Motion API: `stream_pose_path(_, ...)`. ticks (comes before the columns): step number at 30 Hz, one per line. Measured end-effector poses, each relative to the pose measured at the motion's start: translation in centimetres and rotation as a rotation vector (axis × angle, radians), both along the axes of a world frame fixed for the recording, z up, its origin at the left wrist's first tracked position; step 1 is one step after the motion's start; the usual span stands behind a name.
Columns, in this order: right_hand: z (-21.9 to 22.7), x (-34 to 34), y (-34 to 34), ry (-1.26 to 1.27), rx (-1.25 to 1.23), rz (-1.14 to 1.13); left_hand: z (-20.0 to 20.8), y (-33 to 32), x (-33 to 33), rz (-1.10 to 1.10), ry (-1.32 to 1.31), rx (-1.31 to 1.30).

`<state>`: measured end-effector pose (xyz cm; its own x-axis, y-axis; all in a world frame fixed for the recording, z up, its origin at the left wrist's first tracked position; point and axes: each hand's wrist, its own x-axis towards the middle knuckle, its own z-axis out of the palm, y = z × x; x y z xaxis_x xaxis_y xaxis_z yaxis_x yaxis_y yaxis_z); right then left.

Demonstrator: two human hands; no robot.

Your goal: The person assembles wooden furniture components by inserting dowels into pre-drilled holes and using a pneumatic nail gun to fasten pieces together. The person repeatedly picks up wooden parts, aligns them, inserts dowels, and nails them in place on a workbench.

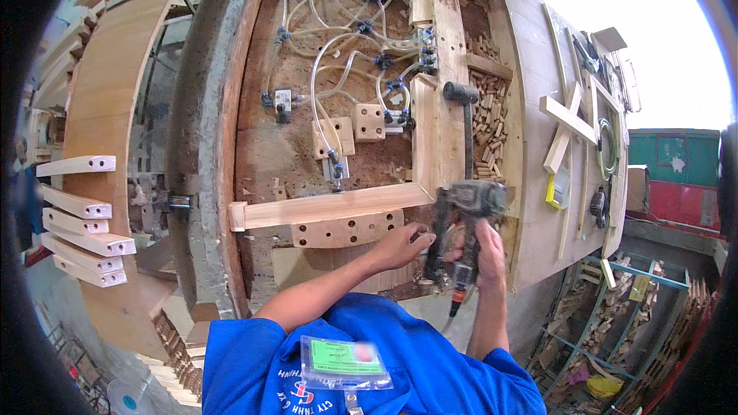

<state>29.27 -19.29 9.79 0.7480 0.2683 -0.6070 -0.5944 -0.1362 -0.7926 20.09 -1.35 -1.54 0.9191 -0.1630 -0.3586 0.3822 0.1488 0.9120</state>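
My right hand (pixel 490 252) is wrapped round the handle of a dark nail gun (pixel 478 198), its orange-banded air fitting hanging down toward me. Beside the gun's magazine, my left hand (pixel 401 247) is closed, fingertips drawn together; whatever they may hold is too small to make out. A pale wooden rail (pixel 330 206) lies across the bench just beyond my left hand. At its right end it meets a wooden upright (pixel 424 138), forming a corner close to the gun. Nearer me is a wooden block with dark holes (pixel 350 229), fixed along the rail.
Pneumatic cylinders with clear air tubes (pixel 365 27) spread over the bench. A black-headed mallet (pixel 461 92) lies by a trough of small wooden dowels (pixel 489 123). Drilled wooden pieces (pixel 88 244) stack at left; loose battens (pixel 567 127) rest on the right-hand board.
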Motion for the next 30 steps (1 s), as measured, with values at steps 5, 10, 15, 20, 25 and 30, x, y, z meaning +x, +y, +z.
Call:
stream_pose_path(5,3.1,1.5,-7.5,-0.296,-0.215,-0.108,-0.3,5.1,-2.2,0.150,-0.055,0.134)
stream_pose_path(10,0.2,4.7,-20.5,-0.491,-0.815,-0.187,2.7,17.1,0.0,0.742,-0.193,0.635)
stream_pose_path(15,-1.0,8.9,-25.9,-0.808,-1.625,-0.024,1.2,27.6,3.8,0.925,-0.491,1.355)
stream_pose_path(20,-2.7,7.1,-24.7,-0.680,-1.603,-0.100,0.4,27.1,4.6,0.508,-0.296,1.228)
stream_pose_path(25,-4.6,1.5,-22.4,-1.104,-1.619,0.076,-0.6,24.9,4.0,0.583,-0.334,1.225)
stream_pose_path(30,-8.2,-4.9,-16.6,-0.718,-1.317,0.132,0.4,24.3,1.7,0.630,-0.463,1.315)
